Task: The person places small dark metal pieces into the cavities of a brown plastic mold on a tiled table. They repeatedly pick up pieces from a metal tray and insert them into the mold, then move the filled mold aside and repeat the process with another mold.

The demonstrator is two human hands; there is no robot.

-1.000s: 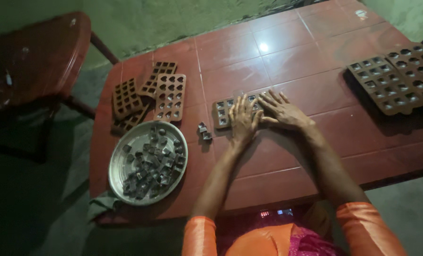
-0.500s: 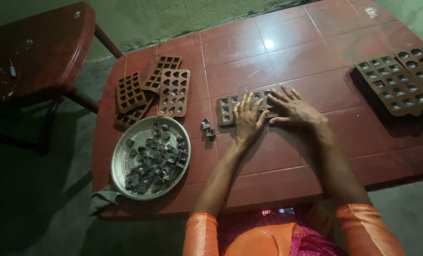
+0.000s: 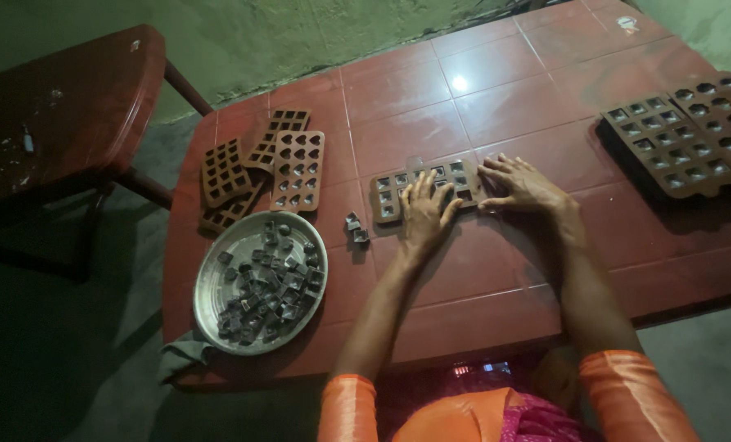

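Observation:
A brown silicone mould (image 3: 398, 187) with square cavities lies on the red table (image 3: 496, 90) in front of me. My left hand (image 3: 424, 211) rests flat on the mould's middle, fingers spread. My right hand (image 3: 519, 183) presses on its right end, fingers pointing left. Two small dark chocolate pieces (image 3: 356, 228) lie on the table just left of the mould. A round metal plate (image 3: 212, 282) at the left holds several dark chocolate pieces.
Three empty brown moulds (image 3: 298, 168) are stacked loosely above the plate, one with heart cavities. Larger brown moulds (image 3: 685, 139) with filled cavities lie at the right edge. A grey cloth (image 3: 181, 354) sticks out under the plate. A red plastic chair (image 3: 63, 106) stands left of the table.
Both hands stay on the mould; my right hand has slid slightly along its right end. The camera view has shifted a little.

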